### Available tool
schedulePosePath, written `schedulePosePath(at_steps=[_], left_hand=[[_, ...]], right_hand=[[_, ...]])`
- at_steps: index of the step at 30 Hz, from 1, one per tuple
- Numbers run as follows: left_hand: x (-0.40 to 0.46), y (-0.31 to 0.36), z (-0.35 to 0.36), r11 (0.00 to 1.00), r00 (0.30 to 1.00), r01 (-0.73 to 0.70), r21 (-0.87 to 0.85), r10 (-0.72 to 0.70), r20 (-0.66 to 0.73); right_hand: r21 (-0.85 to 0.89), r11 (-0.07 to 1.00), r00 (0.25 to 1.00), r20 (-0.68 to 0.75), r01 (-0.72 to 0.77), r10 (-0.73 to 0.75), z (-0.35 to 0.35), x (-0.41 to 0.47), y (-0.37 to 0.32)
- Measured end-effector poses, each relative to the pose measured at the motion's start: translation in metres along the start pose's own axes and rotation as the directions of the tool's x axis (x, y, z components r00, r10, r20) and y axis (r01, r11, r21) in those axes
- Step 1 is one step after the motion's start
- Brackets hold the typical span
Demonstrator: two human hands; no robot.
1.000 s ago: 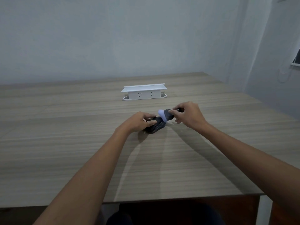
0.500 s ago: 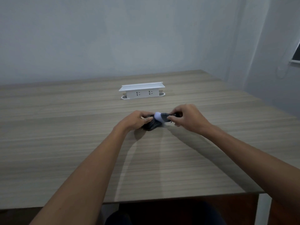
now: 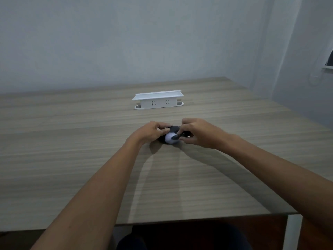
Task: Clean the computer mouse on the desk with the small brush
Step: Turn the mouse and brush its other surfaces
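A black computer mouse [image 3: 174, 128] lies on the wooden desk [image 3: 90, 159], mostly covered by my hands. My left hand [image 3: 151, 131] grips its left side with fingers curled over the top. My right hand [image 3: 196, 132] pinches the short dark handle of a small brush. The brush's white bristle head [image 3: 170, 138] presses on the near part of the mouse. The mouse's buttons and underside are hidden.
A white pop-up socket box [image 3: 157, 100] with two outlets stands on the desk behind the mouse. The desk's front edge [image 3: 198, 218] runs near my body, its right edge slants back toward the wall. A desk leg [image 3: 292, 231] shows at the lower right.
The brush head has swept from the far right of the mouse down to its near side. Both hands shifted slightly with the mouse on the desk.
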State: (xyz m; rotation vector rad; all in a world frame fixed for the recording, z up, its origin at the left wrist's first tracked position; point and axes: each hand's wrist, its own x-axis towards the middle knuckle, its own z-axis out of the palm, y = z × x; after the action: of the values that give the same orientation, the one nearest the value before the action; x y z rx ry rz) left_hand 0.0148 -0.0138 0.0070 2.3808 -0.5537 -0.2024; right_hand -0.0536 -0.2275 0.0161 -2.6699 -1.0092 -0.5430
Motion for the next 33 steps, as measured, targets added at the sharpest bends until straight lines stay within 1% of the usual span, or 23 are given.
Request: schedulePosePath(at_steps=[3, 4, 6, 8, 9, 11, 13, 15, 18, 19, 21, 23, 24, 26, 28, 29, 31, 33], left_hand=[[0.0, 0.002, -0.001, 1.0, 1.0, 0.012, 0.023, -0.012, 0.004], [0.0, 0.002, -0.001, 1.0, 1.0, 0.014, 0.022, -0.014, 0.004], [0.0, 0.002, -0.001, 1.0, 1.0, 0.018, 0.009, -0.018, 0.007], [0.001, 0.001, -0.001, 1.0, 1.0, 0.02, -0.004, -0.02, 0.014], [0.001, 0.001, -0.001, 1.0, 1.0, 0.022, -0.008, -0.022, 0.016], [0.001, 0.002, -0.001, 0.999, 1.0, 0.029, -0.021, -0.029, 0.012], [0.0, 0.003, -0.001, 0.999, 0.999, 0.041, -0.015, -0.041, 0.016], [0.002, 0.003, -0.002, 0.999, 0.999, 0.042, -0.009, -0.042, 0.02], [0.002, 0.0, -0.002, 1.0, 1.0, 0.016, -0.012, -0.016, 0.026], [0.002, -0.001, -0.002, 1.0, 1.0, 0.011, -0.013, -0.011, 0.029], [0.002, -0.001, -0.002, 1.0, 1.0, 0.01, -0.007, -0.01, 0.022], [0.0, 0.001, -0.002, 1.0, 1.0, 0.018, 0.007, -0.018, 0.008], [0.0, 0.002, -0.002, 1.0, 1.0, 0.021, 0.008, -0.021, 0.005], [0.002, 0.001, -0.002, 1.0, 1.0, 0.026, 0.001, -0.026, 0.008], [0.002, 0.0, -0.002, 1.0, 1.0, 0.022, -0.003, -0.022, 0.015], [0.002, 0.0, -0.003, 1.0, 1.0, 0.022, -0.002, -0.022, 0.013], [0.003, 0.0, -0.002, 1.0, 1.0, 0.023, 0.003, -0.023, 0.003], [0.001, 0.002, -0.002, 1.0, 1.0, 0.023, 0.002, -0.023, 0.006]], right_hand=[[-0.136, 0.989, 0.998, -0.02, -0.058, 0.055, -0.002, 0.0, 0.01], [-0.15, 0.987, 0.998, -0.029, -0.061, 0.057, -0.003, -0.001, 0.01], [-0.113, 0.994, 1.0, -0.029, -0.008, 0.004, -0.001, -0.003, 0.003], [-0.039, 0.998, 0.998, 0.014, 0.057, -0.057, 0.0, -0.004, -0.005], [-0.033, 0.997, 0.997, 0.033, 0.067, -0.066, -0.001, -0.005, -0.005], [-0.106, 0.994, 0.999, 0.036, 0.017, -0.014, -0.002, -0.002, 0.002], [-0.171, 0.984, 0.999, -0.019, -0.053, 0.05, -0.006, -0.001, 0.01], [-0.128, 0.991, 0.998, -0.061, -0.025, 0.018, -0.009, 0.0, 0.007], [0.043, 0.996, 0.997, -0.007, 0.074, -0.073, -0.008, 0.005, -0.01], [0.056, 0.995, 0.996, 0.009, 0.083, -0.083, -0.006, 0.006, -0.013], [-0.013, 0.999, 0.999, 0.012, 0.044, -0.044, -0.003, 0.008, -0.008], [-0.119, 0.993, 1.0, -0.022, -0.017, 0.015, -0.003, 0.008, 0.001], [-0.142, 0.989, 0.999, -0.04, -0.033, 0.027, -0.005, 0.008, 0.003], [-0.074, 0.997, 0.998, -0.06, 0.002, -0.007, -0.007, 0.009, -0.001], [0.019, 0.998, 0.998, -0.034, 0.062, -0.061, -0.007, 0.009, -0.009], [0.028, 0.997, 0.998, -0.012, 0.067, -0.067, -0.005, 0.009, -0.01], [-0.029, 1.0, 1.0, -0.003, 0.009, -0.009, -0.003, 0.009, -0.001], [-0.1, 0.991, 0.995, -0.044, -0.089, 0.085, -0.005, 0.006, 0.012]])
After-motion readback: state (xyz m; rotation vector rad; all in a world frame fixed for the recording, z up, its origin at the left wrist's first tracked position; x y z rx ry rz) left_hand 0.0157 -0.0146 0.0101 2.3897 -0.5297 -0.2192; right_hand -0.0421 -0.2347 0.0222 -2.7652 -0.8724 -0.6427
